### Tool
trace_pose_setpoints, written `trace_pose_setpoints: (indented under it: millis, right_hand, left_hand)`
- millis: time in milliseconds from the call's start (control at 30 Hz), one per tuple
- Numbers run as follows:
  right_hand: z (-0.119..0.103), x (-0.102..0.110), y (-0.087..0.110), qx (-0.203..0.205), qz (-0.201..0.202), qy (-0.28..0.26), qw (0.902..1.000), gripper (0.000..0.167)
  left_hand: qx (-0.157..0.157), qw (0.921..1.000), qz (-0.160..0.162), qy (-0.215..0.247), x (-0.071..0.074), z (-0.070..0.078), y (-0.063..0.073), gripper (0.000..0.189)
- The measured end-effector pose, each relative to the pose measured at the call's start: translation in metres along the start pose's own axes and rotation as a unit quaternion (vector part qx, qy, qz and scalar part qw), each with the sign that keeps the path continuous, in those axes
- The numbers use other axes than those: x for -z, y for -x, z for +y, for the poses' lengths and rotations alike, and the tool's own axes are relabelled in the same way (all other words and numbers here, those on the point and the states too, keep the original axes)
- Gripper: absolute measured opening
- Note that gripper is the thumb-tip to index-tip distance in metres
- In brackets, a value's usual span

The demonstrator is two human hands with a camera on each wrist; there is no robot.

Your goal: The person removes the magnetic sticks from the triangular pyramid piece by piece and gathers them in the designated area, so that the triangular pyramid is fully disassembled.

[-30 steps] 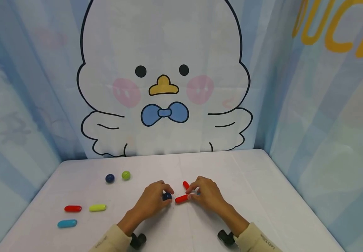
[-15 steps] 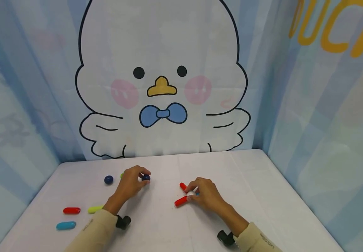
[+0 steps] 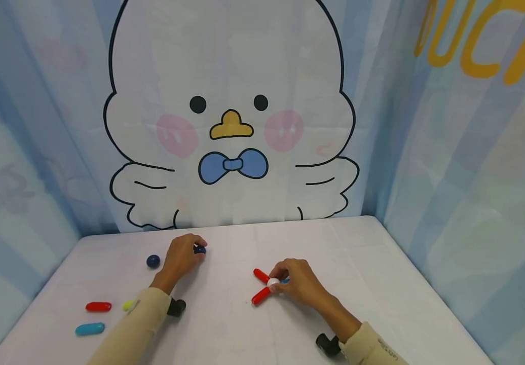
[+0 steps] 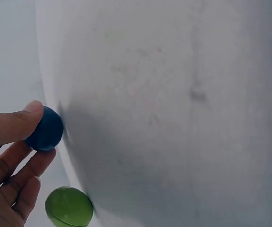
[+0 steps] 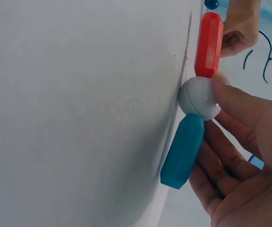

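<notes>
Toward the back left of the table, my left hand [image 3: 181,259] pinches a dark blue ball [image 3: 200,249] between thumb and fingers. Just below those fingers in the left wrist view sits a green ball [image 4: 69,206], which the hand hides in the head view. My right hand [image 3: 300,282] holds a white ball [image 5: 197,98] between thumb and fingertips, close over the table. Two red sticks [image 3: 260,295] point out from this ball to the left, and a blue stick [image 5: 183,151] joins it on the other side, partly behind the fingers in the head view.
A second dark blue ball [image 3: 153,261] lies left of my left hand. Nearer the front left are a red stick [image 3: 98,306], a blue stick [image 3: 90,329] and a yellow-green stick [image 3: 127,305] partly covered by the left sleeve. Curtains surround the white table [image 3: 372,304].
My left hand has carried the dark blue ball left and toward the back, beside the green ball, which is now covered. My right hand stays in place while the red sticks have turned slightly.
</notes>
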State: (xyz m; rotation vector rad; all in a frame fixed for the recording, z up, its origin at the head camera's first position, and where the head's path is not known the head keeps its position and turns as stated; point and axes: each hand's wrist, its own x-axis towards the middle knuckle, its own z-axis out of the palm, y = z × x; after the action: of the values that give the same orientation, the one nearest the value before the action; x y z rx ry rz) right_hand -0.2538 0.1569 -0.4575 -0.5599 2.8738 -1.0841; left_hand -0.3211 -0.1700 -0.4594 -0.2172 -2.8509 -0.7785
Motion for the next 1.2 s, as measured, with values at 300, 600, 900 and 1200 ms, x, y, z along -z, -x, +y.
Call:
trace_pose_setpoints:
  millis: [300, 600, 900, 1200]
  right_hand:
    - [0.002, -0.001, -0.003, -0.001, -0.003, 0.007, 1.0000, 0.017]
    - [0.004, 0.000, -0.004, -0.004, -0.005, -0.008, 1.0000, 0.019]
    - [0.004, 0.000, -0.004, -0.002, -0.005, -0.010, 0.9999, 0.018]
    - [0.006, -0.001, -0.003, 0.008, 0.002, 0.010, 0.9999, 0.021]
  left_hand:
    - [-0.036, 0.9964, 0.040, -0.066, -0.007, 0.010, 0.003, 0.037]
    - [-0.131, 0.9905, -0.026, -0.033, -0.021, 0.066, 0.033, 0.031]
    - [-0.202, 0.9733, -0.108, -0.001, -0.043, 0.099, 0.042, 0.027]
    - [-0.197, 0.9722, -0.126, 0.010, -0.053, 0.104, 0.039, 0.018]
